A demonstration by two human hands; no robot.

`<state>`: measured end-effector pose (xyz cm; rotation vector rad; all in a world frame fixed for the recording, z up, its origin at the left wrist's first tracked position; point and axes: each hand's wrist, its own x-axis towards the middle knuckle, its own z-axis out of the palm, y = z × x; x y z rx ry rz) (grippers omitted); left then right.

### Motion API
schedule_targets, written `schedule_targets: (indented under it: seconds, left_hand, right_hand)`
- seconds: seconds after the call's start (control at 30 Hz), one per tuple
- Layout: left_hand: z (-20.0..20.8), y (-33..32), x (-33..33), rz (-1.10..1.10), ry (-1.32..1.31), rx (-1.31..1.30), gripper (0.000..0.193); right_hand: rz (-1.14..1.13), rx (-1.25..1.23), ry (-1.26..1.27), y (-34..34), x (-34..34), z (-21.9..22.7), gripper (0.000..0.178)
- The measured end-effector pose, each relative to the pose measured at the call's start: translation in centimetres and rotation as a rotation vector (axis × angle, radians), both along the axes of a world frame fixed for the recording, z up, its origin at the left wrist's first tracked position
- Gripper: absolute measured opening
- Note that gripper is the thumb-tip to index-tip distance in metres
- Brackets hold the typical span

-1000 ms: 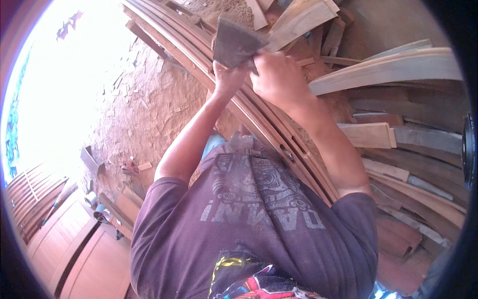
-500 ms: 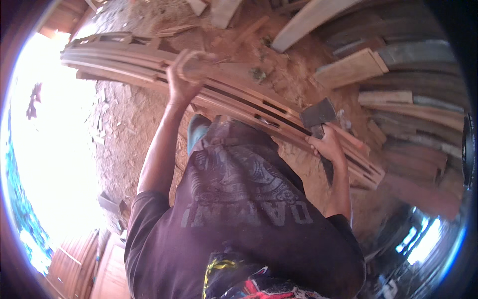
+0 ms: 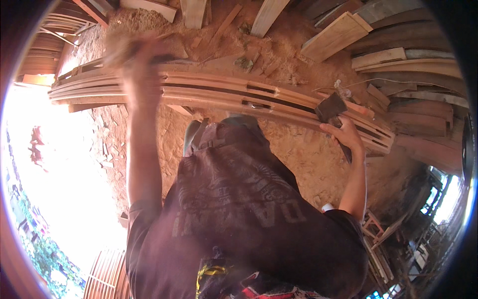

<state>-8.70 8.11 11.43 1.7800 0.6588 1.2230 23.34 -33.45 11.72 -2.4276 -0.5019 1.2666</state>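
Note:
My right hand [image 3: 344, 133] grips a hatchet [image 3: 331, 106] with a dark, broad, squarish head and a dark handle running down below the fist. Its head rests at or just above the right part of several long wooden pieces [image 3: 209, 92] laid side by side across the ground in front of me. Slots are cut in these pieces, and one slot has something pale and shiny in it. My left hand [image 3: 144, 57] is smeared by motion over the left part of the pieces; its fingers and anything in them cannot be made out.
Loose boards [image 3: 336, 37] and stacked planks [image 3: 423, 112] lie at the far right. Offcuts and wood chips are scattered over the brown ground [image 3: 294, 149]. More slatted wood [image 3: 107, 274] stands at the lower left, beside a glaring bright area.
My left hand has swung left and farther out along the wooden pieces. My right hand still grips the hatchet, now seen slightly more to the right. The whole view has turned.

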Motion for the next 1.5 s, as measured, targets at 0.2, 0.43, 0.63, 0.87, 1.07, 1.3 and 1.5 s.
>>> schedule_targets:
  seconds: [0.2,0.43,0.63,0.87,1.07,1.3,1.5]
  left_hand:
    - [-1.6,-9.5,10.6,-0.458,-0.165,-0.628,0.02]
    - [-1.6,-12.7,11.5,-0.568,-0.103,-0.548,0.023]
    - [-7.1,-16.3,11.2,-0.62,-0.021,-0.404,0.045]
    - [-8.8,-14.9,11.3,-0.615,0.167,-0.311,0.059]
    - [-7.6,-13.1,7.2,-0.534,0.314,-0.247,0.064]
    - [-8.2,-11.8,2.7,-0.614,0.338,-0.297,0.06]
    - [-10.1,-8.7,-5.3,-0.464,0.271,-0.591,0.038]
  right_hand:
    - [0.012,0.054,-0.027,-0.1,-0.1,0.1,0.053]
    - [0.051,-0.086,-0.103,0.2,-0.1,-0.3,0.052]
    - [0.128,0.068,-0.153,-2.2,0.3,-2.2,0.057]
    - [0.128,0.109,-0.147,-1.7,0.7,-0.9,0.035]
    - [-0.32,0.286,-0.216,3.2,-4.1,1.6,0.032]
    - [-0.354,0.956,-0.456,10.7,-12.4,6.5,0.022]
    - [0.19,1.108,-0.365,15.7,-19.7,8.9,0.011]
